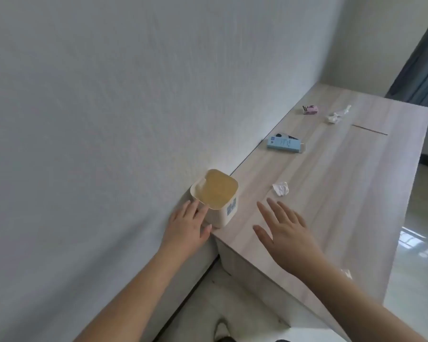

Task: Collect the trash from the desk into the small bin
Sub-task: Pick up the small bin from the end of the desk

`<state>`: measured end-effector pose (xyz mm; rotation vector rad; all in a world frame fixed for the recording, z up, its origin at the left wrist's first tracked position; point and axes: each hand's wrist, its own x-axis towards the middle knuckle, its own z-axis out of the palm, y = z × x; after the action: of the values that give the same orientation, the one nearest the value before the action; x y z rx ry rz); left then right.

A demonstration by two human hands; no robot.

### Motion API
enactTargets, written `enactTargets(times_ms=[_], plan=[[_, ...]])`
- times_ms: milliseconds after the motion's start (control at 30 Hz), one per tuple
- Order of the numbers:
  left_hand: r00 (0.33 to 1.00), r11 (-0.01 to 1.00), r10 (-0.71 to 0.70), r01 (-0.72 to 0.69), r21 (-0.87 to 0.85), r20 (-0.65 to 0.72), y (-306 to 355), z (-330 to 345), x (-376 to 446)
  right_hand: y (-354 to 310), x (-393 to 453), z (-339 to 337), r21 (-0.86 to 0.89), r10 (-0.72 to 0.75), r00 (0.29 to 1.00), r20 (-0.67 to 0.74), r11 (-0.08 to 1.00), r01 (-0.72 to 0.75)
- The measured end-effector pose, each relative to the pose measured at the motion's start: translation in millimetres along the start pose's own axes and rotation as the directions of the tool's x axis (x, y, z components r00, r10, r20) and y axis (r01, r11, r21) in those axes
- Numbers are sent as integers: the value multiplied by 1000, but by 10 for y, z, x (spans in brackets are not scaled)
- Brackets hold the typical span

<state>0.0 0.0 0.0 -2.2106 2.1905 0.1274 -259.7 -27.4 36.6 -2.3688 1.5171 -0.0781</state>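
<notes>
A small cream bin (221, 208) with an open top stands at the near left corner of the wooden desk (331, 193), against the wall. My left hand (187, 224) rests against the bin's near side, fingers touching its rim and wall. My right hand (284, 230) hovers over the desk with fingers spread, holding nothing. Just beyond its fingertips lies a crumpled white paper ball (281, 188). Farther along the desk lie a light blue box (284, 144), a small pink carton (310, 109) and a crumpled white wrapper (337, 115).
A grey-white wall (109, 95) runs along the desk's left side. The desk's right edge drops to a glossy tiled floor (418, 243). A dark curtain (423, 67) hangs at the far right. A thin slot (370, 130) is cut in the desktop far back.
</notes>
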Motion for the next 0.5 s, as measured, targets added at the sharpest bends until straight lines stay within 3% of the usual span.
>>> enactTargets(times_ms=[333, 500], plan=[[980, 981, 183, -187, 49, 76, -461, 400, 709, -154, 418, 203, -27, 88, 996, 0, 996, -88], [971, 972, 231, -228, 52, -57, -447, 434, 809, -27, 442, 259, -19, 115, 993, 35, 993, -115]])
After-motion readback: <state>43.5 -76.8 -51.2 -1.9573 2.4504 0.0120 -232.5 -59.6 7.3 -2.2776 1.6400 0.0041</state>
